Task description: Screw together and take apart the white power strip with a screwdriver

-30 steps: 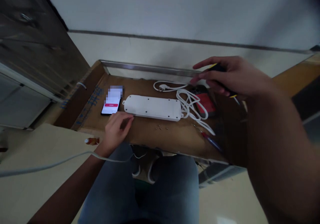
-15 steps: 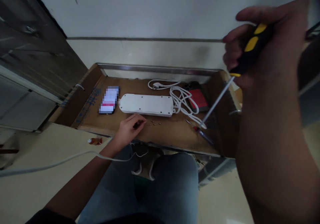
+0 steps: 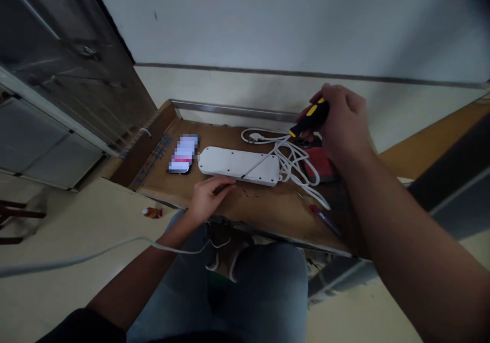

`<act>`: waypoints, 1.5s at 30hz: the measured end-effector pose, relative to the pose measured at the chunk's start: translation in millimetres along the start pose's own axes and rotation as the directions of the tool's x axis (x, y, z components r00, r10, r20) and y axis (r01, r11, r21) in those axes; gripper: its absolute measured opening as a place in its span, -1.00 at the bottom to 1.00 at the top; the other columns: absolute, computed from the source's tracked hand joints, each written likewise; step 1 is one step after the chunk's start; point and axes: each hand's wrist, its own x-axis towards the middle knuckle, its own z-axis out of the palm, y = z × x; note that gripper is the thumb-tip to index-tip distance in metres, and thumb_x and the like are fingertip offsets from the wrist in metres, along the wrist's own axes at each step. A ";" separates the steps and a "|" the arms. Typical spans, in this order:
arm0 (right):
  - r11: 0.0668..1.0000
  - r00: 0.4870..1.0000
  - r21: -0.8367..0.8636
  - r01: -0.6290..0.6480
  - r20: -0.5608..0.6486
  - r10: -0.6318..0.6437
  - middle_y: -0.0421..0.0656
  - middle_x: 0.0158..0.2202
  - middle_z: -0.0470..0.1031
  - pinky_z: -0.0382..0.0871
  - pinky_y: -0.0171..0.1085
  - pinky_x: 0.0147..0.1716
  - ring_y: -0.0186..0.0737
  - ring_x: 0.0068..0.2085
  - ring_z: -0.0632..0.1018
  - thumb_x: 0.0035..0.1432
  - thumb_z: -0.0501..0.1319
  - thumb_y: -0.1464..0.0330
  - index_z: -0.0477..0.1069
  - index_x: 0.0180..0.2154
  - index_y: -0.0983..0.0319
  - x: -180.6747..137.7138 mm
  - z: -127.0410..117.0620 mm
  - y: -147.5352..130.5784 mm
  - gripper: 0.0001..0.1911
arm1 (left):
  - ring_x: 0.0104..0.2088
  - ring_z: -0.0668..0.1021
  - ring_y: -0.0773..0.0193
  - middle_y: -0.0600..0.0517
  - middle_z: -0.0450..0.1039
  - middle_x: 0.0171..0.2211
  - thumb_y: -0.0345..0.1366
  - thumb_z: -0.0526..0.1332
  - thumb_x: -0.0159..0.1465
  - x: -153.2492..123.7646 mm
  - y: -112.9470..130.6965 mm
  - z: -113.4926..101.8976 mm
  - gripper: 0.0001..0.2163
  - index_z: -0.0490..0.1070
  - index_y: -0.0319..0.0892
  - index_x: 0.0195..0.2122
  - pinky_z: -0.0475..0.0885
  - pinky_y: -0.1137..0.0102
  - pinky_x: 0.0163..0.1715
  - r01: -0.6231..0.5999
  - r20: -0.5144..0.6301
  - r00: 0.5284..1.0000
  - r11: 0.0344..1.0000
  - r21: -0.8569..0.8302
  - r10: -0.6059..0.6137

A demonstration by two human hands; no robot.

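My right hand (image 3: 342, 121) is wrapped round the black and yellow handle of a screwdriver (image 3: 309, 119). Its long shaft slants down to the left, with the tip over the front edge of a white power strip (image 3: 239, 165); whether it touches is unclear. The strip lies with a flat face up, dotted with small dark holes. Just in front of it my left hand (image 3: 209, 195) has its fingers pinched together; what is between them, if anything, is too small to make out. Several small screws (image 3: 248, 194) lie right of those fingertips.
A white cord (image 3: 293, 159) with its plug lies coiled right of the strip, beside a red and black object (image 3: 319, 163). A second screwdriver (image 3: 323, 219) rests at the front right. Left is a phone (image 3: 184, 153). All sit in a cardboard-lined tray (image 3: 149, 141).
My right hand has come down and left with the screwdriver, from high at the right to over the strip. My left hand stays by the strip's front edge. The view has shifted a little.
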 end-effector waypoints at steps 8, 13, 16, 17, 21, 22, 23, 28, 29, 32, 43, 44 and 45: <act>0.996 0.997 0.040 -0.083 0.001 0.083 -0.10 -0.48 0.48 0.20 -0.36 -0.73 -0.27 -0.65 0.41 0.21 0.11 0.17 0.30 -0.28 0.28 -0.2 4.9 12.3 -0.72 | -0.16 0.72 0.19 -0.04 0.59 -0.18 -0.13 0.36 0.32 5.2 -4.2 5.4 -0.77 0.55 -0.16 -0.11 0.66 0.30 -0.12 0.181 -0.030 0.976 0.872 -0.455 -0.218; 0.984 0.987 0.076 -0.163 0.021 0.161 -0.11 -0.47 0.47 0.24 -0.33 -0.69 -0.26 -0.62 0.43 0.17 0.14 0.16 0.30 -0.28 0.27 -4.0 12.4 16.6 -0.72 | -0.40 0.61 0.38 0.05 0.58 -0.39 -0.17 0.44 0.23 13.5 2.7 -5.8 -0.76 0.55 -0.20 -0.18 0.53 0.49 -0.37 0.228 -0.078 0.953 0.861 -0.455 -0.293; 0.975 0.981 0.105 -0.196 0.029 0.194 -0.13 -0.47 0.45 0.25 -0.35 -0.66 -0.28 -0.61 0.43 0.18 0.13 0.17 0.28 -0.29 0.27 -6.3 17.0 17.1 -0.73 | -0.39 0.62 0.36 0.05 0.60 -0.41 -0.15 0.50 0.14 17.3 3.1 -11.6 -0.70 0.54 -0.20 -0.22 0.54 0.48 -0.37 0.261 -0.085 0.931 0.811 -0.524 -0.355; 0.972 0.978 0.113 -0.206 0.030 0.204 -0.13 -0.47 0.44 0.25 -0.35 -0.65 -0.29 -0.61 0.43 0.19 0.12 0.18 0.28 -0.30 0.27 -6.8 18.2 17.2 -0.74 | -0.37 0.65 0.33 0.04 0.61 -0.40 -0.13 0.52 0.11 18.0 2.4 -12.3 -0.67 0.52 -0.20 -0.23 0.57 0.45 -0.33 0.274 -0.078 0.921 0.777 -0.567 -0.382; 0.964 0.973 0.136 -0.228 0.014 0.229 -0.13 -0.47 0.45 0.24 -0.34 -0.67 -0.30 -0.61 0.41 0.26 0.06 0.21 0.26 -0.31 0.25 -7.1 20.4 18.0 -0.77 | -0.28 0.71 0.25 0.03 0.63 -0.36 -0.13 0.57 0.02 19.1 -1.2 -11.0 -0.60 0.47 -0.21 -0.28 0.65 0.28 -0.09 0.273 -0.091 0.891 0.685 -0.675 -0.444; 0.963 0.973 0.140 -0.230 0.010 0.231 -0.14 -0.47 0.45 0.24 -0.33 -0.68 -0.31 -0.61 0.40 0.28 0.05 0.21 0.26 -0.31 0.25 -7.0 20.4 18.4 -0.77 | -0.27 0.72 0.23 0.04 0.63 -0.36 -0.13 0.58 0.01 19.2 -1.7 -10.3 -0.60 0.47 -0.22 -0.29 0.65 0.25 -0.06 0.274 -0.090 0.888 0.675 -0.685 -0.451; 0.962 0.972 0.142 -0.233 0.008 0.234 -0.14 -0.48 0.45 0.23 -0.34 -0.68 -0.31 -0.61 0.40 0.29 0.05 0.21 0.26 -0.31 0.24 -6.8 20.2 18.7 -0.77 | -0.26 0.73 0.21 0.04 0.63 -0.37 -0.12 0.59 0.00 19.5 -1.9 -9.6 -0.59 0.46 -0.22 -0.30 0.66 0.24 -0.04 0.278 -0.087 0.884 0.666 -0.692 -0.459; 0.957 0.968 0.148 -0.250 0.034 0.248 -0.14 -0.47 0.47 0.28 -0.33 -0.68 -0.30 -0.60 0.43 0.32 0.04 0.22 0.29 -0.31 0.26 -6.7 20.4 20.4 -0.75 | -0.27 0.74 0.17 0.05 0.61 -0.41 -0.08 0.60 -0.04 22.0 -1.0 -8.8 -0.54 0.45 -0.22 -0.31 0.68 0.28 -0.12 0.304 -0.082 0.856 0.626 -0.718 -0.510; 0.955 0.967 0.152 -0.255 0.038 0.252 -0.13 -0.46 0.47 0.29 -0.33 -0.67 -0.29 -0.59 0.44 0.32 0.04 0.22 0.29 -0.31 0.26 -6.9 20.9 20.8 -0.75 | -0.27 0.74 0.16 0.06 0.60 -0.42 -0.07 0.61 -0.05 22.5 -0.8 -9.2 -0.53 0.45 -0.22 -0.31 0.67 0.31 -0.14 0.303 -0.083 0.853 0.619 -0.724 -0.515; 0.948 0.962 0.165 -0.272 0.042 0.269 -0.13 -0.46 0.47 0.34 -0.30 -0.65 -0.27 -0.59 0.45 0.33 0.03 0.24 0.29 -0.30 0.28 -7.9 23.3 22.1 -0.76 | -0.26 0.75 0.15 0.08 0.57 -0.43 -0.07 0.61 -0.04 23.1 -0.5 -10.8 -0.52 0.44 -0.23 -0.31 0.67 0.36 -0.17 0.299 -0.071 0.852 0.594 -0.747 -0.518; 0.939 0.956 0.235 -0.249 -0.097 0.278 -0.20 -0.52 0.41 0.35 -0.39 -0.64 -0.35 -0.61 0.42 0.39 0.04 0.21 0.31 -0.28 0.29 0.6 13.0 15.8 -0.71 | -0.22 0.75 0.17 0.11 0.59 -0.39 -0.13 0.60 -0.01 56.7 8.8 3.3 -0.55 0.37 -0.20 -0.33 0.66 0.31 -0.07 0.199 -0.100 0.864 0.517 -0.833 -0.494; 0.939 0.954 0.245 -0.241 -0.118 0.275 -0.21 -0.53 0.41 0.36 -0.40 -0.63 -0.36 -0.60 0.43 0.40 0.04 0.20 0.31 -0.29 0.29 2.9 10.2 14.6 -0.70 | -0.22 0.75 0.17 0.11 0.58 -0.39 -0.13 0.60 0.00 66.8 8.4 5.3 -0.56 0.36 -0.19 -0.34 0.66 0.29 -0.05 0.176 -0.116 0.876 0.535 -0.827 -0.468; 0.938 0.951 0.254 -0.237 -0.137 0.277 -0.21 -0.54 0.40 0.38 -0.40 -0.63 -0.36 -0.60 0.44 0.41 0.04 0.20 0.31 -0.30 0.29 5.2 7.3 13.6 -0.68 | -0.22 0.74 0.17 0.12 0.57 -0.40 -0.12 0.59 0.01 77.8 7.9 7.0 -0.56 0.35 -0.18 -0.35 0.66 0.26 -0.03 0.152 -0.131 0.887 0.548 -0.823 -0.443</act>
